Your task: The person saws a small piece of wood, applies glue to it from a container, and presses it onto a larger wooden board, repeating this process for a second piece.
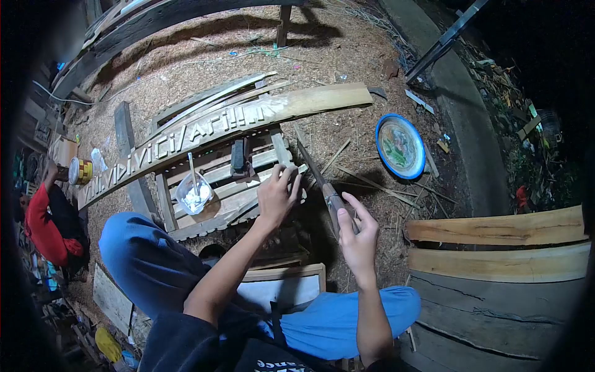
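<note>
My right hand (359, 239) is wrapped round the wooden handle of a long-bladed knife (318, 175), whose blade points up and away. My left hand (279, 193) is closed in a pinch at the right edge of a slatted wooden frame; what it holds, if anything, is too small to make out. Beyond it lies a long board (248, 118) with raised carved letters. A dark block-like tool (238, 156) rests on the slats, left of my left hand. A clear bowl (194, 197) of white paste with a stick stands farther left.
A blue-rimmed round tray (423, 168) lies on the sawdust at the right. Light planks (502, 265) are at the lower right. Another person in a red sleeve (38, 223) is at the left, by a striped can (80, 171). Thin sticks litter the ground.
</note>
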A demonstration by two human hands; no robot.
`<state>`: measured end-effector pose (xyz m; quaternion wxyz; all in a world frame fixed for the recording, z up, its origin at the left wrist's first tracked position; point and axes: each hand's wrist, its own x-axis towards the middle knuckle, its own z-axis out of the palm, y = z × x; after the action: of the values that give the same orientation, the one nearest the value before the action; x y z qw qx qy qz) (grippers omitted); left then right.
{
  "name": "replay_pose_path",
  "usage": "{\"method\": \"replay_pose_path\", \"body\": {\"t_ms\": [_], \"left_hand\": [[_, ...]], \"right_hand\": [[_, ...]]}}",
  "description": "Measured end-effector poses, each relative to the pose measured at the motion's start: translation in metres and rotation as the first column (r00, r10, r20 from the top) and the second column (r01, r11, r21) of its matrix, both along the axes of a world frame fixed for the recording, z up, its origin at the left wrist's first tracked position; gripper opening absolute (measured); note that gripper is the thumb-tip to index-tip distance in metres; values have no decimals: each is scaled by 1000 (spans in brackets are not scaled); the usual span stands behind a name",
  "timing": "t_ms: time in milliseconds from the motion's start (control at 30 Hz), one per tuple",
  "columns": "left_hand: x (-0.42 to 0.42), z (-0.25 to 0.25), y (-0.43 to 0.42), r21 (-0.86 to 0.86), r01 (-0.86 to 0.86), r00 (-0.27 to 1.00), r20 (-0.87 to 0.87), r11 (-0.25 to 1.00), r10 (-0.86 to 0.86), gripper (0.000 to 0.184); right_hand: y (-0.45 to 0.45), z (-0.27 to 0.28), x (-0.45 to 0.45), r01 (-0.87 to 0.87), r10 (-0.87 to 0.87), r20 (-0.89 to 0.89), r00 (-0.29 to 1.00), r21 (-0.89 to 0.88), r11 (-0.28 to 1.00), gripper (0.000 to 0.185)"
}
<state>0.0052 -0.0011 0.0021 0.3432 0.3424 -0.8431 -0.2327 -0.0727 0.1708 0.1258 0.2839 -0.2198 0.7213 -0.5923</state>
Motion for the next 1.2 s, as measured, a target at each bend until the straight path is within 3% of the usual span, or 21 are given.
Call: {"method": "replay_pose_path", "body": {"t_ms": [100,167,267,333,733,933,1200], "left_hand": [[-1,-5,-1,-7,-8,1000,7,1000,8,23],[-2,-7,-2,-105,2,999,-37,994,-6,23],[0,-6,-3,-114,26,1000,0,993,-26,28],[1,-3,-4,-135,48,999,6,990,-48,30],[8,-3,-11,-116,94,994,74,989,-86,41],[14,-1,-17,-118,162,983,101,980,-151,42],[16,3,-17,-78,208,972,124,975,-198,40]], "right_hand": [[-5,5,6,8,-9,-78,997,-16,1000,39],[-6,-3,5,-12,18,-217,976,32,999,38],[-11,-6,7,-9,5,-182,983,-19,1000,37],[-11,-6,7,5,-6,-63,998,-18,1000,38],[-9,-24,12,-19,12,-227,974,-30,999,36],[-9,-23,14,-46,55,-202,978,50,998,36],[-13,-33,15,-9,9,-198,980,1,1000,36]]}}
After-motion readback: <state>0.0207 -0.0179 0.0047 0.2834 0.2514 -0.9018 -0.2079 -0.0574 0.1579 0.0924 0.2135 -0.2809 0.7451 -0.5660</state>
